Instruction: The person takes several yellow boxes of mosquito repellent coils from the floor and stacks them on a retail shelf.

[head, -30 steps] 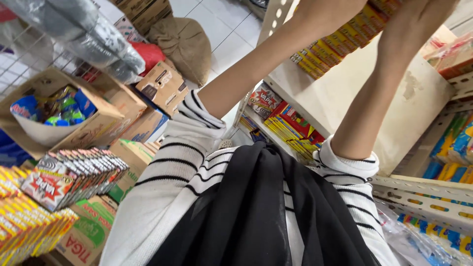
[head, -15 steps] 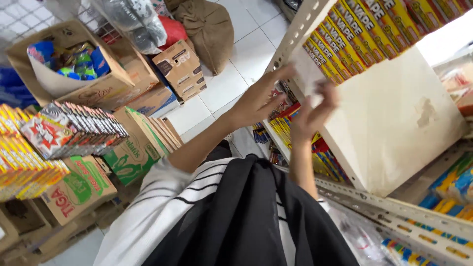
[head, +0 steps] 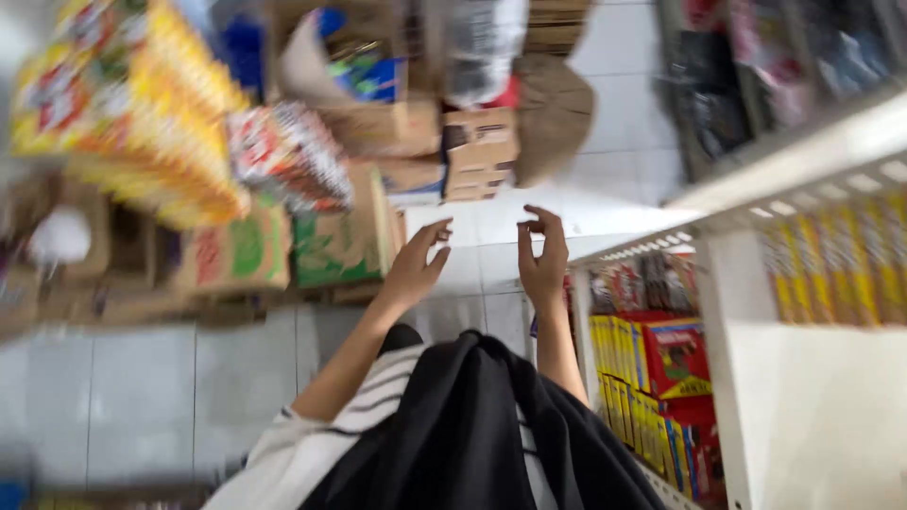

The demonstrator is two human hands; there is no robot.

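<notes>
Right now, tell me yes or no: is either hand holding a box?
No: the left hand and right hand are both open and empty, raised above the pale tiled floor.

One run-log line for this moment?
left hand: open, empty | right hand: open, empty | nearest: white shelf | below: tiled floor

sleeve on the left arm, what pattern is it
White with thin dark stripes, on the sleeve behind the left hand; the head view shows it.

Low in the frame, centre: a white top with thin black horizontal stripes, its sleeves ending above the elbow. A black garment or bag of smooth fabric hangs down the front, over the stripes. Both forearms, the left hand (head: 413, 269) and the right hand (head: 542, 260) are bare: no gloves, rings or watch visible.
</notes>
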